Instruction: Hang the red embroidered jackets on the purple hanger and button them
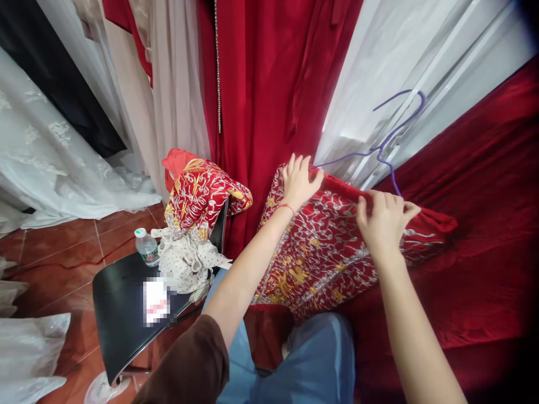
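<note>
A red garment [324,247] with silver and gold embroidery hangs in front of me, its top edge sloping down to the right. My left hand [300,180] grips it near the upper left, fingers bent over the edge. Farther right along that edge, my right hand [384,220] is closed on the cloth, its fingertips partly hidden. A purple wire hanger [381,150] rises behind the garment, its lower ends hidden by the cloth and my right hand. Its hook points up and left.
At left, a black chair [113,303] bears a water bottle [147,247], a spotted white cloth bag [181,261] and a blurred white item [155,303]. Another embroidered red garment [202,196] drapes over its back. Red drapery [269,84] and white gowns [63,146] hang around.
</note>
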